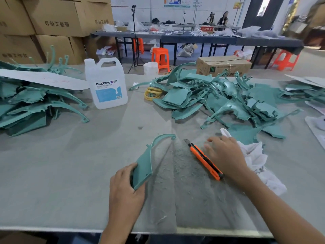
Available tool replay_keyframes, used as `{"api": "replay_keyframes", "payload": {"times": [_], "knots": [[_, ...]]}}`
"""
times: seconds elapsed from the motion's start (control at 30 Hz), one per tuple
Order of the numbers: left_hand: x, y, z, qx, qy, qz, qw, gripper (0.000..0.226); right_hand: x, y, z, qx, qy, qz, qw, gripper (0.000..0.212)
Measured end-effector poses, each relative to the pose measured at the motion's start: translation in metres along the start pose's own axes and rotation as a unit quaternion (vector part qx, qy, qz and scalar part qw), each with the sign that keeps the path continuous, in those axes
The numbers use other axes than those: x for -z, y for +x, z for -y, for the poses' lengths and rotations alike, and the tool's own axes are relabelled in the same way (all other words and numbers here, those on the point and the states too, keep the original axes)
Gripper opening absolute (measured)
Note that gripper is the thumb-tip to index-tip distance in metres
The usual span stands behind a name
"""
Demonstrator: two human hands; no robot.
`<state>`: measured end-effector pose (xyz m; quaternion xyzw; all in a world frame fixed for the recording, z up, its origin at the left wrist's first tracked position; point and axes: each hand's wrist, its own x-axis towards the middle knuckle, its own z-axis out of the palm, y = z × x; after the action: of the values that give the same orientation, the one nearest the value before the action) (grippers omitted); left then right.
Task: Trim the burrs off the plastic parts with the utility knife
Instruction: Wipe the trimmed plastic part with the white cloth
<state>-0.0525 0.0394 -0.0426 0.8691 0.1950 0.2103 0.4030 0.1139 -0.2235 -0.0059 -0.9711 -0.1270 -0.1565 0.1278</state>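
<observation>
Tabletop (70,173): grey, shavings (184,184) around the knife (204,159).
Piles (219,103): teal parts, behind knife.
Left hand (126,187): left of knife, grips one part (146,162) by its wide end.
Right hand (226,155): just right of knife, fingers straight, spread, holding nothing.
Knife: orange, lying flat.

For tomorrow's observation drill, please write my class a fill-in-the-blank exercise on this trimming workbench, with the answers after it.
1. The left hand grips a teal plastic part, and the utility knife beside it has an ____ handle.
2. The big jug bears the brand word ____.
3. The right hand, fingers extended, hovers by the knife, next to a crumpled ____ cloth.
Missing words: orange; DEXCON; white.
</observation>
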Motion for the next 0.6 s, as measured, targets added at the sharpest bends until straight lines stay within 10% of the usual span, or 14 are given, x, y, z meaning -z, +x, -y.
{"api": "replay_keyframes", "payload": {"times": [0.2, 0.3, 0.6], "knots": [[0.025, -0.002, 0.008, -0.02, 0.07, 0.169, 0.983, 0.079, 0.013, -0.036, -0.066, -0.143, -0.04, 0.128, 0.981, 0.044], [0.045, -0.003, 0.016, -0.01, -0.01, 0.212, 0.977, 0.07, 0.007, -0.059, -0.078, -0.137, -0.014, 0.026, 0.99, 0.033], [0.041, -0.001, 0.011, 0.077, -0.182, -0.04, 0.979, 0.026, 0.04, -0.047, -0.042, -0.18, 0.245, -0.138, 0.943, 0.03]]}}
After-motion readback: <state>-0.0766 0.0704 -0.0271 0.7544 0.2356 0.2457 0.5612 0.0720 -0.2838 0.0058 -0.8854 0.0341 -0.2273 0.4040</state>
